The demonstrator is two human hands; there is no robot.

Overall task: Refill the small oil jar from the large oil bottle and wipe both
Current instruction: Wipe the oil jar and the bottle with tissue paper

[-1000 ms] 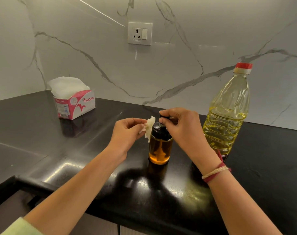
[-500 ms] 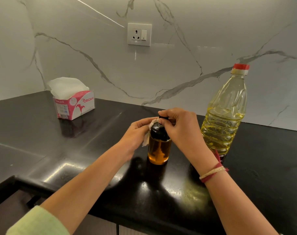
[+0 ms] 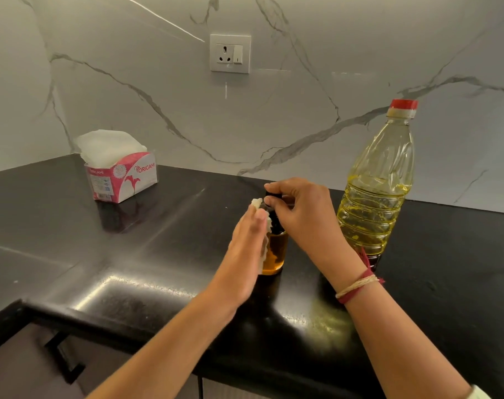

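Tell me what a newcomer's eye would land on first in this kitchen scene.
The two hands at the middle of the black counter: the right hand pinches the black top of the small oil jar while the left hand presses a white tissue against its amber side. Next, the large oil bottle, red-capped, standing just to their right, and the pink tissue box at far left.
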